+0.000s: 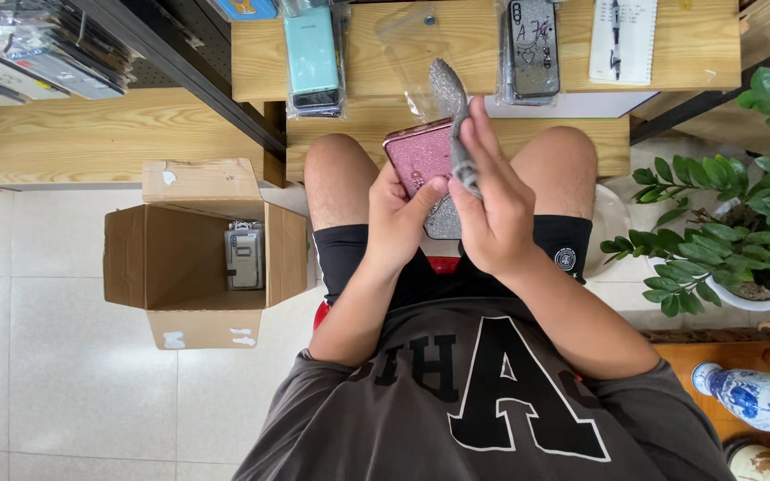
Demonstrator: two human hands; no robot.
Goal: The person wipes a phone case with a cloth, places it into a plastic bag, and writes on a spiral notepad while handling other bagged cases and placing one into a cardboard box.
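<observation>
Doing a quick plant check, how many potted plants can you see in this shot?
1: a leafy green plant in a white pot on the floor at the right edge, beside the person's knee. Others may be out of frame.

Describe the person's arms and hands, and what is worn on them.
Both hands, left hand and right hand, are bare: no gloves, rings or watch visible. The forearms are uncovered; short sleeves of a dark grey T-shirt with large black letters end above the elbows.

A single head-worn camera is looking steeply down from close above, taking in the seated person's lap, the wooden worktop (528, 53) ahead and tiled floor (55, 356).
</observation>
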